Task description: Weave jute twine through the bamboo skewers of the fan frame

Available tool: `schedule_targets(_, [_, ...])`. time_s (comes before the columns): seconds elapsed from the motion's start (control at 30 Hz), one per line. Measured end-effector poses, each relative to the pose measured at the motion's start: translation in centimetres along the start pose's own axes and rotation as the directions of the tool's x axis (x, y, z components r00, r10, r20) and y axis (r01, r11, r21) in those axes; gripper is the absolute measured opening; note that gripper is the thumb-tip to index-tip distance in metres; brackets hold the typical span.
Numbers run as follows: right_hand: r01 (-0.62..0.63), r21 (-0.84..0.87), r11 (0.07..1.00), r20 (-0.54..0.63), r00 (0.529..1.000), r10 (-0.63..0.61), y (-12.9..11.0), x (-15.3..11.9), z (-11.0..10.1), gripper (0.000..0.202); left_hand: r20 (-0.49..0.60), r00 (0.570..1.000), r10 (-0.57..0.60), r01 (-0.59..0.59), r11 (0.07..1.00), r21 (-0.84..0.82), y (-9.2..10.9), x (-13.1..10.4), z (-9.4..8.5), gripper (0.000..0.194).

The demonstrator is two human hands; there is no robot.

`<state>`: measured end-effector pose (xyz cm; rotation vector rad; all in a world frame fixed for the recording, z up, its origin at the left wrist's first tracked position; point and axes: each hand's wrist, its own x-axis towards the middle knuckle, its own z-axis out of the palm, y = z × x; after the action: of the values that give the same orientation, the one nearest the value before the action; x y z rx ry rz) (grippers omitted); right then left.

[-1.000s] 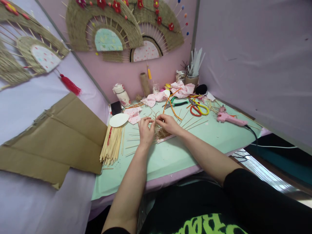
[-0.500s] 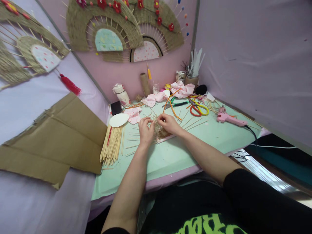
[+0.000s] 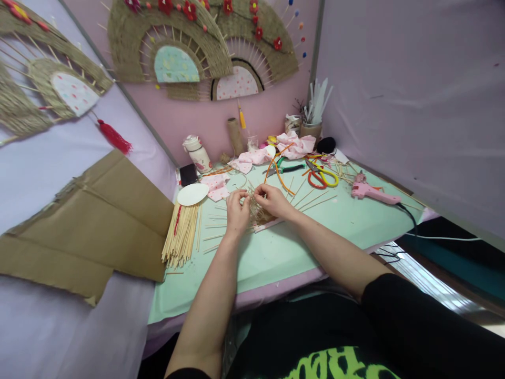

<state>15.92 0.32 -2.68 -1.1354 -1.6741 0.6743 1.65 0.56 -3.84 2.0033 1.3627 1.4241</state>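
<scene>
On the pale green table lies a half-round piece with thin sticks [image 3: 315, 200] fanning out on both sides and a tangle of tan twine [image 3: 259, 211] at its middle. My left hand [image 3: 238, 208] is over its left side, thumb and fingertips pinched together at the twine. Close beside it, my right hand [image 3: 272, 199] pinches at the twine too, its fingers curled. The strand between the fingertips is too fine to make out clearly. Part of the piece is hidden under both hands.
Left of the piece lies a bundle of sticks [image 3: 182, 234] with a white oval disc [image 3: 193, 195] on top. Scissors [image 3: 322, 173], green-handled pliers [image 3: 287, 169] and a pink glue gun [image 3: 373, 192] lie to the right. A bottle [image 3: 197, 154] stands behind; cardboard [image 3: 90, 226] leans left.
My left hand has shifted very slightly to the right, its fingers drawn a little closer together. The right hand stays nearly in place, and the piece has not visibly moved.
</scene>
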Motion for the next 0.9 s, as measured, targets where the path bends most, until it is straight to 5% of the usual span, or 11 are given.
schedule_targets(0.23, [-0.066,0.016,0.998,-0.028,0.997,0.067,0.4,0.1,0.2,0.008,0.002,1.0,-0.022,0.022,1.0,-0.017,-0.1,-0.3,0.4,0.006])
schedule_targets(0.57, [0.124,0.002,0.992,-0.072,0.99,-0.124,-0.5,-0.1,-0.1,0.011,-0.007,0.992,0.13,-0.127,0.978,0.169,0.7,-0.6,0.3,0.008])
schedule_targets(0.7, [0.074,0.057,0.996,-0.005,0.997,-0.074,-0.3,0.1,-0.1,0.015,-0.021,0.994,0.106,-0.103,0.988,0.117,0.9,-0.6,0.1,0.005])
schedule_targets(0.9, [-0.013,-0.032,0.999,-0.084,0.996,0.01,0.2,0.2,0.2,0.008,-0.046,0.999,-0.001,0.001,1.0,0.002,0.6,-0.4,0.1,0.003])
